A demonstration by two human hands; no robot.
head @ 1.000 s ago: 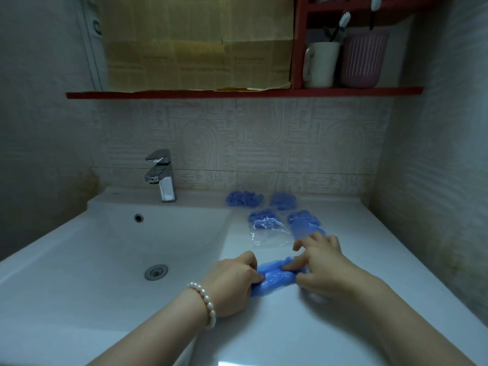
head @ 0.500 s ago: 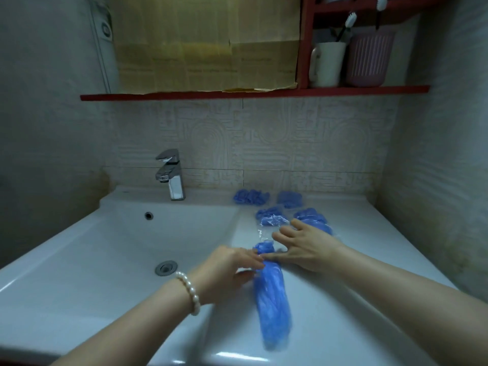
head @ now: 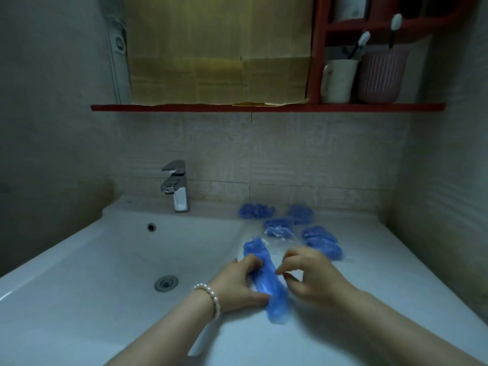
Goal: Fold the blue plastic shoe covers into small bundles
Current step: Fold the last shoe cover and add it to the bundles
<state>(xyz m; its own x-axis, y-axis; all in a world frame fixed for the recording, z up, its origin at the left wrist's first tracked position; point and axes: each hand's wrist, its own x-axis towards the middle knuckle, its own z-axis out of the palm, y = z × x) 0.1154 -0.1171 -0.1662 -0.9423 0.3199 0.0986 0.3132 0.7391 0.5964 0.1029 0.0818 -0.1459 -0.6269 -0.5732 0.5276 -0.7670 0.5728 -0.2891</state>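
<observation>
Counter (head: 369,326) edge beside basin (head: 105,260): shoe cover (head: 266,281) between hands.

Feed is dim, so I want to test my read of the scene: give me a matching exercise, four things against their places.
Things:
1. Long blue plastic shoe cover
2. White ceramic mug
3. Chrome tap
4. Round metal drain

Places:
A. in the bottom of the white basin
B. on the red shelf
C. on the counter between both hands
D. at the basin's back edge, by the tiled wall

Pairs: 1-C, 2-B, 3-D, 4-A
</observation>
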